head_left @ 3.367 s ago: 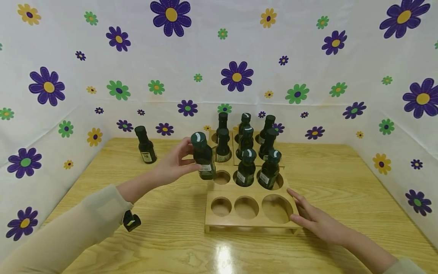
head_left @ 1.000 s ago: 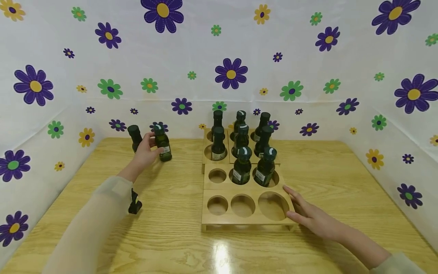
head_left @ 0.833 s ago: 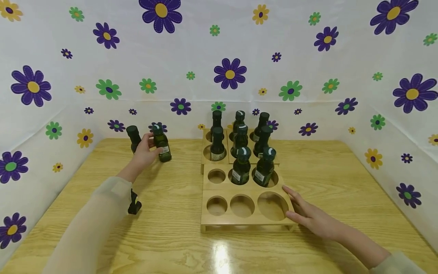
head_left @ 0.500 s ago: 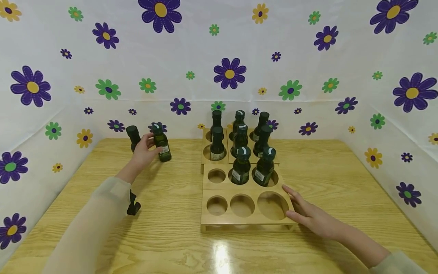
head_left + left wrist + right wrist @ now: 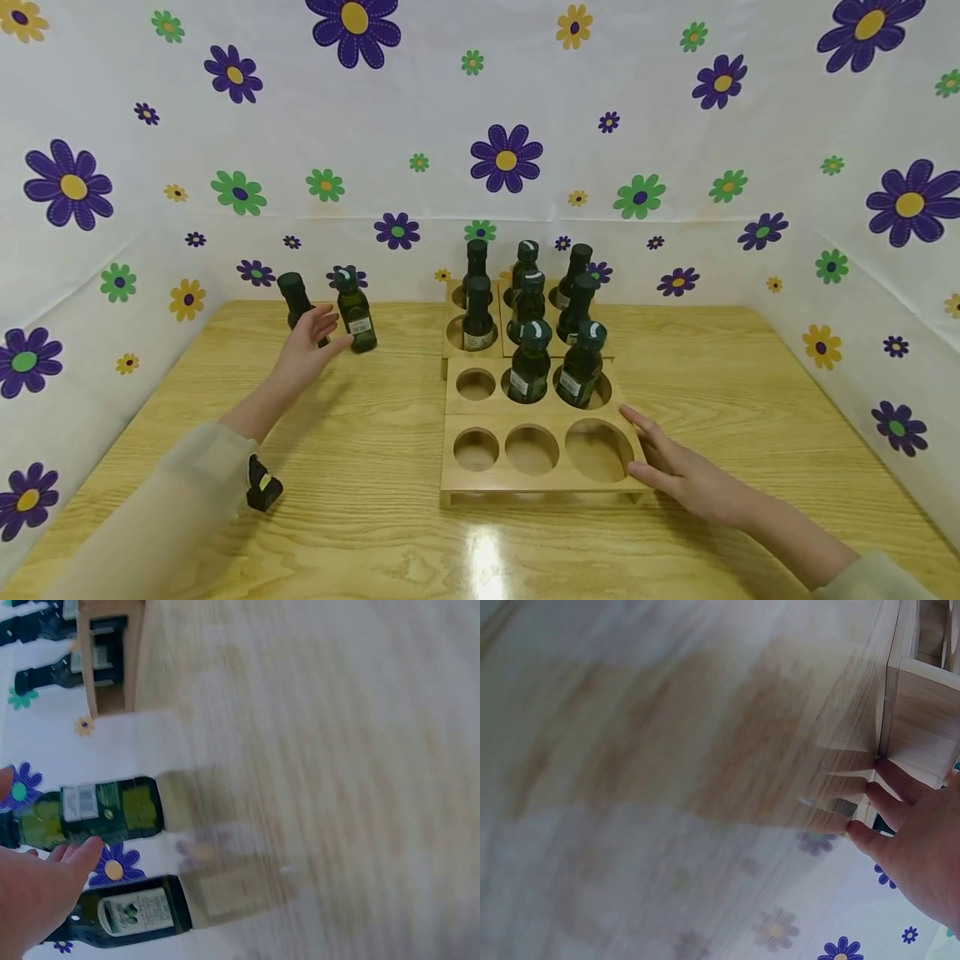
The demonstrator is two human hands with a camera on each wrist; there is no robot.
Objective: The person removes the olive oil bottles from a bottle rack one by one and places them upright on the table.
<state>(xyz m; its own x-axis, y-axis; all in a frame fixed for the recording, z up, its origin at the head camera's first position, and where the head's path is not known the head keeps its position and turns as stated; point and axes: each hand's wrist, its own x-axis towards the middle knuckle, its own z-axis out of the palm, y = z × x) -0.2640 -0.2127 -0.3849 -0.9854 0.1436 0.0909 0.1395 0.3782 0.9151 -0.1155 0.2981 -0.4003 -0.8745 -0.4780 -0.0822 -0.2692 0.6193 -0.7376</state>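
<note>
Hovering left hand, with fingers apart, just beside an upright green glass bottle at nine o'clock. Resting right hand, with fingers parted, against wooden bottle rack at four o'clock, probably for steadiness.

Both arms reach forward; the left hand curves loosely; the right hand extends, thumb spread.

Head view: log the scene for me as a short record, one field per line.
Rack: on the table
Rack bottles: eight; three in each of the two back rows, two in the third row from the back
Front holes: three, rightmost largest
Loose bottles: two, upright on the table, left of the rack
Left grip: holding nothing, beside the loose bottles; contact unclear
Right grip: touching the rack's right side
</note>
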